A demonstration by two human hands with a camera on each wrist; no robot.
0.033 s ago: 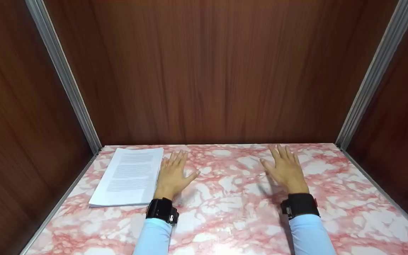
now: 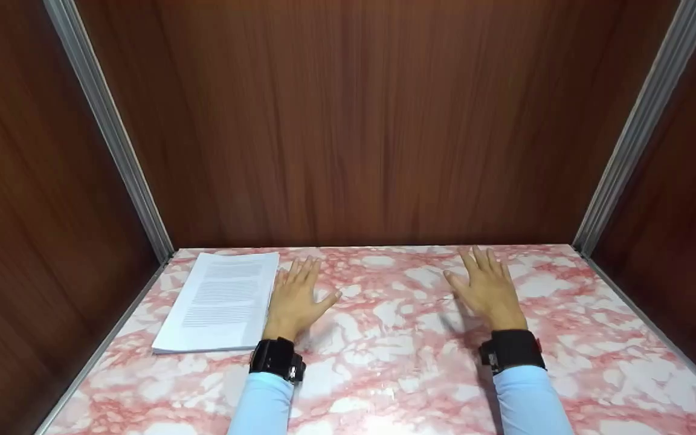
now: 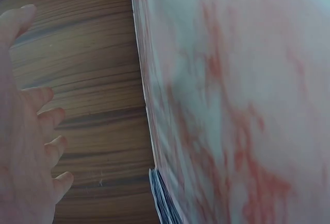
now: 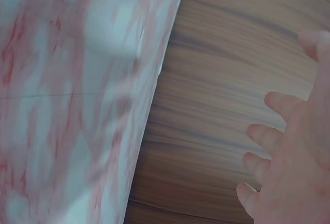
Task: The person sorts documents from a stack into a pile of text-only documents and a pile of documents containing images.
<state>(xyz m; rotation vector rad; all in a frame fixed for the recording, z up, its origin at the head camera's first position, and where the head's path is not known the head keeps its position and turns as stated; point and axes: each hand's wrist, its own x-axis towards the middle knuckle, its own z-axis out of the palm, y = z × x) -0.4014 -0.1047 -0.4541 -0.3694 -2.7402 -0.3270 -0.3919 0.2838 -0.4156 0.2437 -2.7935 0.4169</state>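
Nothing has moved since the earlier head frame: both hands and the papers lie just as they did. The left hand point(image 2: 295, 297) rests flat on the pink marbled tabletop point(image 2: 396, 362), palm down, fingers straight and slightly spread, holding nothing; its outer edge is just beside, perhaps touching, the right edge of the stack of printed sheets point(image 2: 220, 300). That stack lies flat near the table's back left corner, close to the wood-grain side wall point(image 2: 40, 211). The right hand point(image 2: 488, 289) lies flat too, fingers extended, thumb out, empty, well apart from the papers.

The wrist views show only fingers point(image 3: 49, 126) held open against wood grain and a blurred strip of marble; the left one catches the corner of the sheets point(image 3: 162, 201).

The likely trouble is the loose stack. Because the left hand sits so close to its edge, a sideways slide of that hand could fan or skew the top sheets, or push the pile toward the left wall. The smooth surface would let paper glide easily, so a one-handed pinch at the edge may lift only a few pages and leave the rest.
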